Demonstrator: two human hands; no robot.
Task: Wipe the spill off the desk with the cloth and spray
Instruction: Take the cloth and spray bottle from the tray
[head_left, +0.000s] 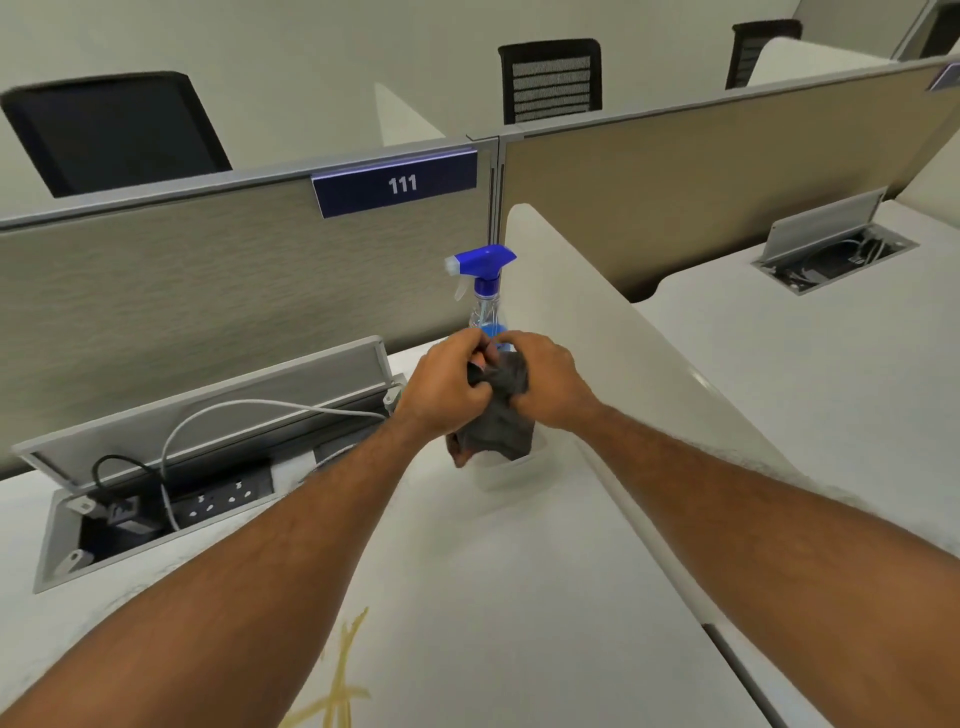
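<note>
Head view, both hands (447, 387) (545, 387) bunching soft grey cloth (501, 415), smooth white desk (519, 571)

White digits "111" stand on a dark blue plate (396, 183) clipped to the partition (208, 291) top, at twelve o'clock.

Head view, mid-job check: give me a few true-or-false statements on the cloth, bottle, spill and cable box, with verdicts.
1. The left hand and right hand both grip the cloth. True.
2. The bottle lies on its side. False: it stands upright behind the hands.
3. The spill is wiped off. False: yellow streaks show on the desk, near the viewer.
4. The cable box lid is open. True.
5. The cloth is white. False: it is dark grey.
</note>
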